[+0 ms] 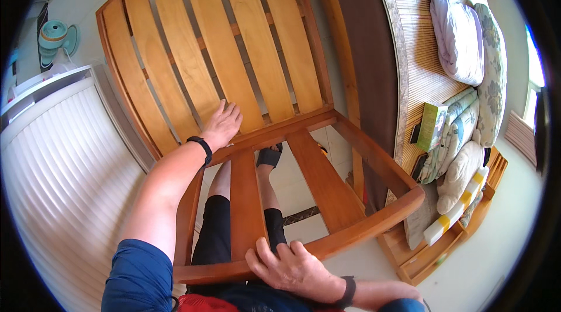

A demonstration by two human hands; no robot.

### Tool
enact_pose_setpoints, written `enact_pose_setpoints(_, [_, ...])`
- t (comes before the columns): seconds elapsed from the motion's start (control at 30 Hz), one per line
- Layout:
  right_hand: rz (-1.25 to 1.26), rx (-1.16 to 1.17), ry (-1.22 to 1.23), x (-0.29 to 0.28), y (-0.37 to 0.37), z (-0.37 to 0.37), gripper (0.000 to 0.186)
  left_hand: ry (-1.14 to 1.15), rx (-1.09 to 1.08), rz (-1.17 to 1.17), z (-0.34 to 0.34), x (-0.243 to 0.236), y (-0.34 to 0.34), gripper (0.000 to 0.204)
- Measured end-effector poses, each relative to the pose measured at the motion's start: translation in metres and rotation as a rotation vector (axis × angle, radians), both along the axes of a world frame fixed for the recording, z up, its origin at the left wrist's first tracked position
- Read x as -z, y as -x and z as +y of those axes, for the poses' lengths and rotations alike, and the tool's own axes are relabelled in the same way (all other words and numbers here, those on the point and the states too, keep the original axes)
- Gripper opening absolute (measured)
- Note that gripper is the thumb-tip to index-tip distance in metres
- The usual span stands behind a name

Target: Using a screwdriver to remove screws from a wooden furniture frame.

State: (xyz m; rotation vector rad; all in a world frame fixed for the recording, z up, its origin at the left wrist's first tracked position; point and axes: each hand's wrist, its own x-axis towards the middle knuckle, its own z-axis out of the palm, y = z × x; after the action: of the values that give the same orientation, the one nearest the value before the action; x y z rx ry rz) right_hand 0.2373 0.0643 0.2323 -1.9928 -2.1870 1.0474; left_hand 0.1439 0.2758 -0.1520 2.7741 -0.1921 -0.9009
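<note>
Your navy-sleeved left arm (153,209) is lying nearer honey-coloured wooden slats (210,25) slanting upper-left, fingers (231,114) loosely spread on them; right fingers (267,255) are curling over the reddish-brown wooden rail (368,231).

Single head-worn fisheye view, from above, facing down and forward, near the wooden frame (251,114), the bed (416,49) farther off at right.
</note>
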Motion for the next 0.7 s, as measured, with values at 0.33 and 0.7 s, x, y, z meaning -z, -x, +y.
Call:
enact_pose_setpoints(0.33, [0.086,0.061,0.045,-0.010,-0.012,0.004,0.050,-0.039,0.159,0.010,0.002,0.022,0.000,0.037])
enact_pose_setpoints(0.7, [-0.002,-0.009,-0.035,0.005,-0.020,0.010,0.036,-0.217,0.353,0.467,0.007,0.061,-0.030,0.045])
